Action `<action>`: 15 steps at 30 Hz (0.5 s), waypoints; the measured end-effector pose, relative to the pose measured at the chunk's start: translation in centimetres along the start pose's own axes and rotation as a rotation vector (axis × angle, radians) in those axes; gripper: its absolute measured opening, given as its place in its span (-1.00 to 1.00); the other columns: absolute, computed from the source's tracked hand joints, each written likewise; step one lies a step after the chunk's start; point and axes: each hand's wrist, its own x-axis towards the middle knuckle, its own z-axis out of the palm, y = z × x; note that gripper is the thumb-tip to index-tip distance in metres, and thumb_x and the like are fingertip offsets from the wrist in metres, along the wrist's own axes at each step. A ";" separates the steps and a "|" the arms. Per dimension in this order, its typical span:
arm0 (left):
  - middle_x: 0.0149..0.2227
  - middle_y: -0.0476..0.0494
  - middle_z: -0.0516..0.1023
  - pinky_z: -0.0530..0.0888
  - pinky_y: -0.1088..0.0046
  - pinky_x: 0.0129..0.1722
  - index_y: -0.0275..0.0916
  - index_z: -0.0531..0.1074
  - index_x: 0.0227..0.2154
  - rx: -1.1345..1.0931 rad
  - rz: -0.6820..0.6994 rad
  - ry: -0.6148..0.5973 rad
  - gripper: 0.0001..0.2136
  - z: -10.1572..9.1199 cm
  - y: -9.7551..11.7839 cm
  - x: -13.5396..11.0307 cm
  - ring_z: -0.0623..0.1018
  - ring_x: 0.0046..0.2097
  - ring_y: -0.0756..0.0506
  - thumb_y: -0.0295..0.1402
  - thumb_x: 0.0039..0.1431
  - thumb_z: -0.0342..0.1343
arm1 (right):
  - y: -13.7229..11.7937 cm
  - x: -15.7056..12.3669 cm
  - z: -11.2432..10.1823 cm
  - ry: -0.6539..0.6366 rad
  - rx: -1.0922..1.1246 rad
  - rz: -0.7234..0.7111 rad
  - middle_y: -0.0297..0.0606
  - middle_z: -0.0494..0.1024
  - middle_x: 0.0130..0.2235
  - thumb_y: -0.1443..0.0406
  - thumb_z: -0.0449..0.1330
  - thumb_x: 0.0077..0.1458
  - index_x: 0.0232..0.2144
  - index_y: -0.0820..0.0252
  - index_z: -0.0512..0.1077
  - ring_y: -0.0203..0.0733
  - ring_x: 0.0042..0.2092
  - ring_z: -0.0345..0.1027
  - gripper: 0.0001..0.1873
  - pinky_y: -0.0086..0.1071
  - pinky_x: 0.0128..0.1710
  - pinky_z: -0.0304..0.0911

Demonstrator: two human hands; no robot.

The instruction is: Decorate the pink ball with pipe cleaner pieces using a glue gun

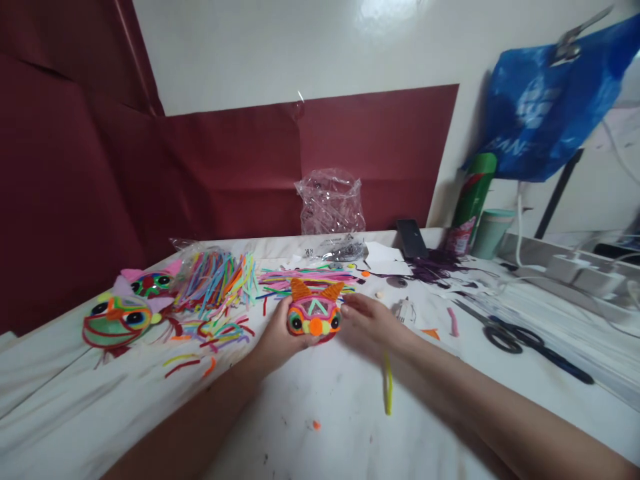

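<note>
My left hand (278, 333) is wrapped round the near left side of a small animal-face craft (316, 325). The craft has orange pipe-cleaner ears, black eyes, an orange pompom nose and a green zigzag on its brow. My right hand (370, 317) is beside the craft's right side, its fingers loosely stretched toward it; whether they touch is hard to tell. Below the right forearm is a yellow pipe cleaner (388, 383). Two similar face crafts, one with a green mouth (117, 323) and one with pink ears (153, 283), stand on the left.
Bundled pipe cleaners (213, 280) and cut pieces (220, 333) lie left of centre. Two pairs of scissors (520, 337) lie on the right, near a power strip (580, 277). A phone (412, 239), purple strands (440, 267) and a clear plastic bag (333, 200) are at the back.
</note>
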 end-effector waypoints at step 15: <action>-0.09 -0.18 0.49 0.43 0.25 -0.08 -0.21 0.32 -0.07 0.035 0.042 0.127 -0.33 0.1 -0.6 -0.3 0.49 -0.04 -0.23 -0.39 -0.37 0.40 | 2.1 -5.1 -8.9 -0.058 -0.766 -0.019 -0.19 0.48 -0.39 0.17 0.22 -0.06 -0.54 0.13 0.43 -0.11 -0.39 0.35 -0.84 -0.32 -0.38 0.16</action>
